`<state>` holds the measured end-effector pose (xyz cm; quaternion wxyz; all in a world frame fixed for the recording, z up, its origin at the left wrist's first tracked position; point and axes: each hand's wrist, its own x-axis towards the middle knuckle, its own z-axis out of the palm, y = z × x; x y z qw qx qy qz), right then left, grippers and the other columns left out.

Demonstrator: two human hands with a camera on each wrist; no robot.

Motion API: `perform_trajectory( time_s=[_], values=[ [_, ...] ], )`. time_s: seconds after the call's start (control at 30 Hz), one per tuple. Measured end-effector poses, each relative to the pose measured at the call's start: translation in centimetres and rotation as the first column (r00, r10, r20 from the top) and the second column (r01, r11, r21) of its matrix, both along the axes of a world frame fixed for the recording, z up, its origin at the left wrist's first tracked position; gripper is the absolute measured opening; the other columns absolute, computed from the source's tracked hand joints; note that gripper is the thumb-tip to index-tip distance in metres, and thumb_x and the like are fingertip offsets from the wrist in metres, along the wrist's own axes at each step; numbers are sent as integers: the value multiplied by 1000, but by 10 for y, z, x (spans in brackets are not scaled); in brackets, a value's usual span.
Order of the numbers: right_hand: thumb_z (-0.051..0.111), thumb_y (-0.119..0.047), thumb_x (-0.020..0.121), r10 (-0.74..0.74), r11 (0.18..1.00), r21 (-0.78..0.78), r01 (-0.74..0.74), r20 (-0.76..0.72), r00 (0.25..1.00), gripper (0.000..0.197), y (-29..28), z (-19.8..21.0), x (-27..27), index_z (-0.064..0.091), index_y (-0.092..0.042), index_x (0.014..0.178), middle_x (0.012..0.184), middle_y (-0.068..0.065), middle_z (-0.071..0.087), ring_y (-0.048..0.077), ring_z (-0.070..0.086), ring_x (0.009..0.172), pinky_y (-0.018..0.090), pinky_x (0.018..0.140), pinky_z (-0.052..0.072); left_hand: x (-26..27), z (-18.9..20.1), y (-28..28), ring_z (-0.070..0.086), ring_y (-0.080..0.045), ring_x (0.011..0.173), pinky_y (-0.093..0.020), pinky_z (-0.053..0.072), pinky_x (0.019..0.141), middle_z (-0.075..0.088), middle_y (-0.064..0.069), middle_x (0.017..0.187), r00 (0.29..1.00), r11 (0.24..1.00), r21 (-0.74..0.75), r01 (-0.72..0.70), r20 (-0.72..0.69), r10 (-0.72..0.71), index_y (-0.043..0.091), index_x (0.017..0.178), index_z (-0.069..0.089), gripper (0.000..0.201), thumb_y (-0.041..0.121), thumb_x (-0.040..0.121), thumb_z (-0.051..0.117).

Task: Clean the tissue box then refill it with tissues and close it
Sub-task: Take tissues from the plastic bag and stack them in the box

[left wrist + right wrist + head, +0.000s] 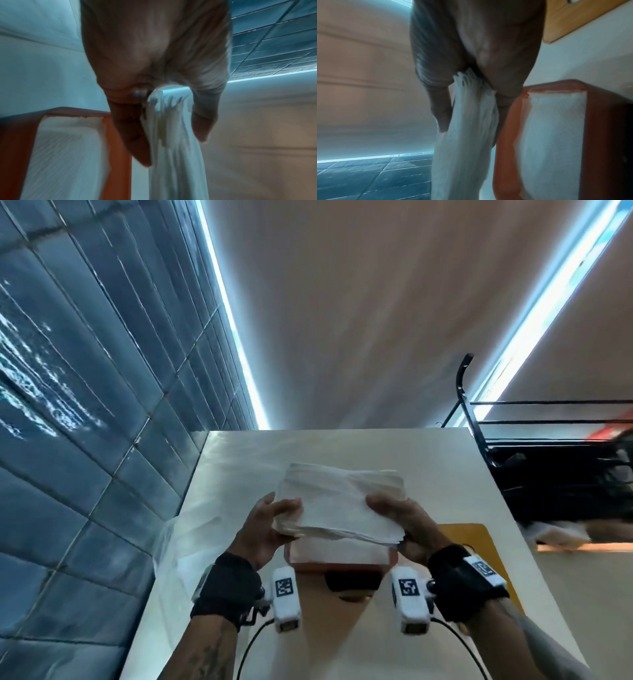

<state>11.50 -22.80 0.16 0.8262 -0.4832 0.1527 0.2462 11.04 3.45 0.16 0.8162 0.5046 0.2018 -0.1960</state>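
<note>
Both my hands hold one stack of white tissues (337, 503) above the white table (445, 474): my left hand (265, 529) grips its left edge, my right hand (402, 523) its right edge, thumbs on top. From the head view, the orange tissue box (340, 566) sits mostly hidden beneath the stack, beside a wooden board (479, 542). Only the wrist views reveal the box standing open with tissues (68, 148) already inside it.
</note>
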Motion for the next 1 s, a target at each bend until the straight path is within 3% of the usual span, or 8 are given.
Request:
perform_trajectory(
  time_s=[0.1, 0.3, 0.43, 0.63, 0.7, 0.8, 0.87, 1.0],
  values=[
    [75, -10, 82, -1, 998, -63, 1, -3, 1000, 45, -5, 2, -2, 65, 4, 123, 122, 26, 68, 40, 68, 106, 48, 90, 58, 1, 4, -5, 67, -37, 106, -46, 58, 85, 69, -20, 119, 996, 996, 21, 82, -46, -81, 1, 119, 66, 45, 22, 80, 75],
    [75, -19, 86, -52, 997, -49, 51, -15, 999, 50, -8, -5, -3, 60, 1, 130, 128, 26, 65, 46, 60, 119, 63, 104, 45, 1, 3, -16, 74, -28, 77, -30, 61, 60, 77, -12, 90, 990, 995, -28, 92, -103, -94, 0, 110, 68, 32, 15, 81, 69],
    [76, -15, 83, -69, 993, -99, 68, -3, 998, 49, -5, -6, -2, 61, 2, 127, 125, 27, 66, 48, 62, 116, 65, 101, 46, 2, -3, -17, 70, -37, 101, -40, 62, 74, 73, -19, 112, 990, 996, -2, 84, -117, -84, -2, 115, 68, 46, 19, 75, 78],
    [77, -7, 81, -146, 958, -240, 158, 69, 987, 46, 1, -12, -1, 61, -2, 124, 115, 21, 72, 38, 70, 105, 56, 95, 55, 7, -20, -20, 70, -39, 98, -49, 59, 84, 72, -24, 113, 997, 967, 253, -21, -61, 38, -4, 116, 63, 51, 8, 71, 83],
    [80, -14, 81, -104, 832, -527, 173, 158, 982, 44, 6, -17, 0, 60, -2, 118, 108, 16, 72, 33, 70, 96, 50, 88, 59, 11, -24, -24, 69, -36, 98, -49, 58, 88, 71, -20, 113, 1000, 873, 487, -15, -11, 24, 0, 113, 62, 47, 10, 73, 83],
    [76, -30, 84, 81, 491, -859, 146, 212, 974, 46, 15, -24, -2, 54, -5, 117, 103, 8, 65, 27, 63, 92, 36, 77, 53, 14, -24, -33, 63, -34, 107, -39, 53, 92, 67, -15, 116, 991, 547, 832, 91, -20, -135, 4, 117, 56, 54, 26, 75, 81],
    [71, -32, 88, 159, 414, -901, 130, 212, 964, 51, 22, -30, -5, 49, -5, 125, 111, 15, 66, 33, 64, 99, 34, 80, 52, 12, -22, -40, 58, -36, 116, -36, 48, 92, 62, -20, 124, 971, 382, 911, 156, -70, -230, 3, 126, 49, 61, 28, 78, 78],
    [63, -34, 93, 260, 306, -950, 66, 150, 954, 50, 30, -36, -10, 44, -7, 130, 117, 22, 67, 39, 65, 104, 38, 82, 52, 7, -21, -50, 56, -39, 119, -40, 48, 96, 59, -23, 129, 942, 234, 948, 215, -138, -306, 5, 134, 40, 64, 24, 81, 72]
  ],
)
